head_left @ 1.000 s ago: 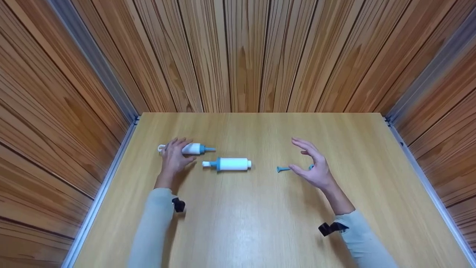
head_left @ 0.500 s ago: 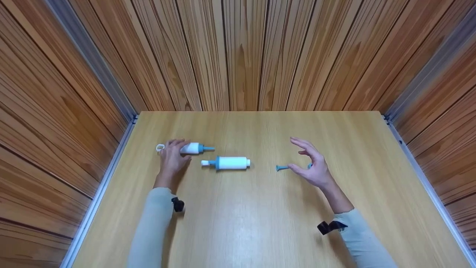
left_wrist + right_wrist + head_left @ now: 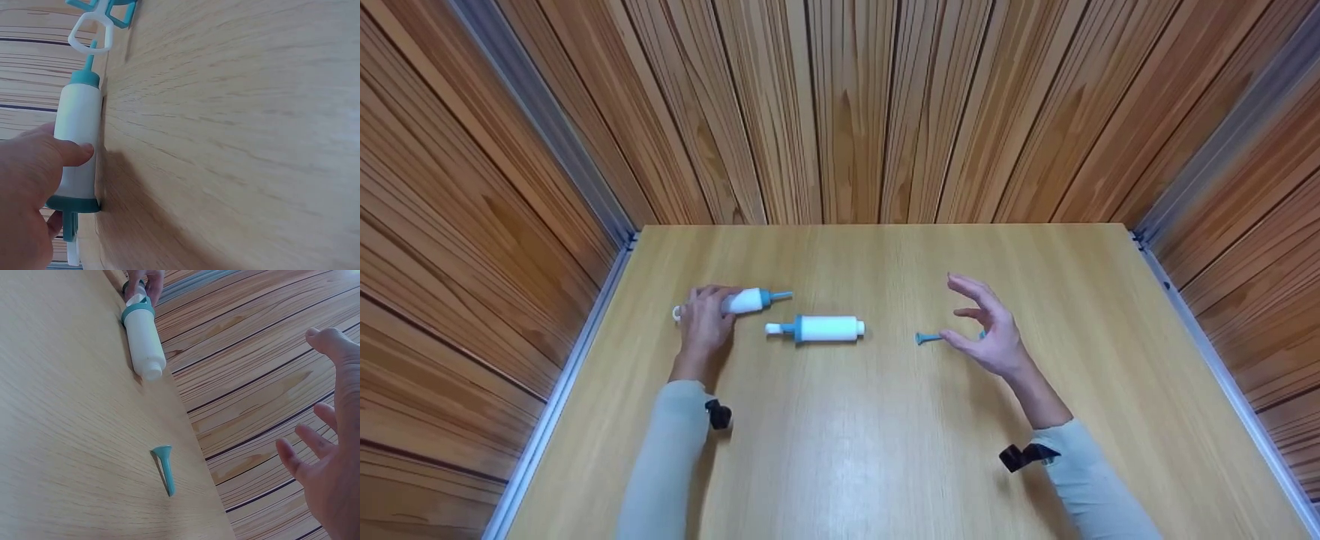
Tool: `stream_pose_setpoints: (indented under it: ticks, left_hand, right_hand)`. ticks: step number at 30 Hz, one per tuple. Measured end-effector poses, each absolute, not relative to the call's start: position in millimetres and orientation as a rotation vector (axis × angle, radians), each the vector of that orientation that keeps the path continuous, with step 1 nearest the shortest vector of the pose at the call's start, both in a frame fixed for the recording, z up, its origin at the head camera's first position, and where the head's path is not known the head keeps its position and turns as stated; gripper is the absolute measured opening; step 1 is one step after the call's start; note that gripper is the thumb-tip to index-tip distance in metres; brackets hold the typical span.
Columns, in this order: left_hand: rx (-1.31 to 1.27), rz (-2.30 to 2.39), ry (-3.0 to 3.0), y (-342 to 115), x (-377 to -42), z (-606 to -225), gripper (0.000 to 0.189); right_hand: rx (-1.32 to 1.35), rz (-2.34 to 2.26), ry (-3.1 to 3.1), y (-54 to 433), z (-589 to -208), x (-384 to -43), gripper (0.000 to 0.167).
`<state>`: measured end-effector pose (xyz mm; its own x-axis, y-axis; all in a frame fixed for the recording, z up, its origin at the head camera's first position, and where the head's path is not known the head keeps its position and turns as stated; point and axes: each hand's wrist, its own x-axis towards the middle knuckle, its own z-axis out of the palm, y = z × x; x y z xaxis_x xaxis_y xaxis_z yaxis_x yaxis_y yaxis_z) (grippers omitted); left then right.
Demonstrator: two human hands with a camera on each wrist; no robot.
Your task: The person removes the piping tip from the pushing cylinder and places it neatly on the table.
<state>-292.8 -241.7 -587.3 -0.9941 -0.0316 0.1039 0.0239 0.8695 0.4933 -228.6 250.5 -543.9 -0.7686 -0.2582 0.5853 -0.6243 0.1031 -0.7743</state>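
Clock centred on the lying syringe [image 3: 829, 328], head view; two syringes counted.

Left hand [image 3: 705, 324] is gripping the held syringe [image 3: 745, 301] at 10 o'clock, thumb and fingers clamped on its white barrel [image 3: 77, 112]. Its one blue tip [image 3: 781, 295] is pointing toward 3, its one white ring [image 3: 676, 313] showing toward 9. Cannot tell whether it is touching the table [image 3: 840, 427].

Lying syringe is resting on its side, one white stub [image 3: 862, 328] facing 3, handle end facing 9.

Right hand [image 3: 994, 345] is hovering at 3 o'clock, thumb and fingers spread apart. One loose nozzle [image 3: 928, 339] is lying just beside it, flared end toward 9, partly hidden by the thumb. One blue bit [image 3: 982, 335] is showing beyond; same piece or another, cannot tell.

Two sleeves [image 3: 666, 457] are carrying two black blocks [image 3: 719, 414], one per wrist.
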Motion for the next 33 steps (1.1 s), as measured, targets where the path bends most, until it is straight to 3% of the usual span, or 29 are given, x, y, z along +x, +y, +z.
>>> stream_pose_setpoints:
  ticks: [33]
  left_hand:
    - [-0.093, -0.760, -2.896, -243.6, -289.8, -584.3, 0.040]
  right_hand:
    - [0.902, 1.797, -2.072, 246.3, -537.4, -232.8, 0.080]
